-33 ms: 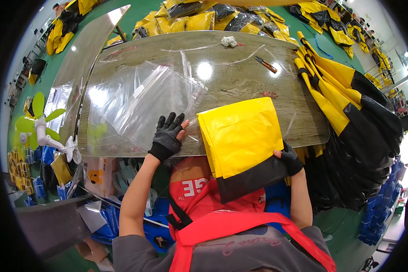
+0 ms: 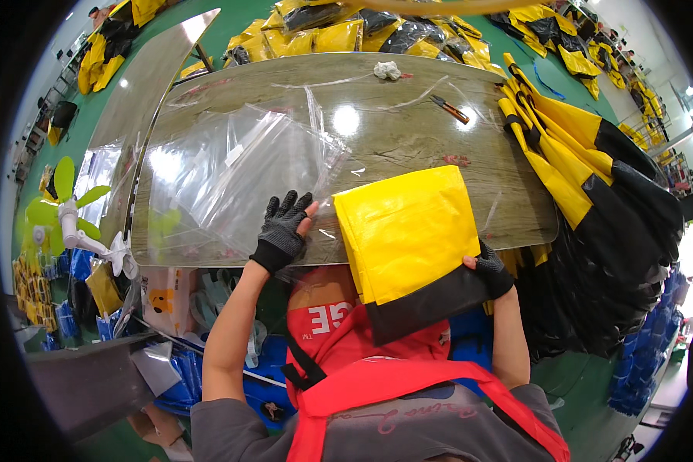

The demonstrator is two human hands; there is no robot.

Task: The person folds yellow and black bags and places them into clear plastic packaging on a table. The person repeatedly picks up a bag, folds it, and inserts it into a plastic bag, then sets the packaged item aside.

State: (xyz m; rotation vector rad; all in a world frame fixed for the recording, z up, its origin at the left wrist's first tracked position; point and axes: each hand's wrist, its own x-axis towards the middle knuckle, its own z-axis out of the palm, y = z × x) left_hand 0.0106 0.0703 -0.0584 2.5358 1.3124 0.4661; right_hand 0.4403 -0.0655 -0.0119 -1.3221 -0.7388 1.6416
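Observation:
A folded yellow garment with a black lower part (image 2: 404, 231) lies tilted over the near edge of the wooden table (image 2: 408, 131). My right hand (image 2: 490, 274), in a black glove, grips its right side at the black band. My left hand (image 2: 283, 229), also in a black glove, rests flat with fingers spread on the near edge of a pile of clear plastic bags (image 2: 239, 173), just left of the garment's corner. My red apron straps show below.
Yellow and black garments hang in a thick stack (image 2: 593, 169) off the table's right end. Bagged ones (image 2: 346, 31) lie beyond the far edge. A small cutter (image 2: 448, 109) and a white wad (image 2: 387, 70) sit far on the table. A yellow fan (image 2: 65, 215) stands left.

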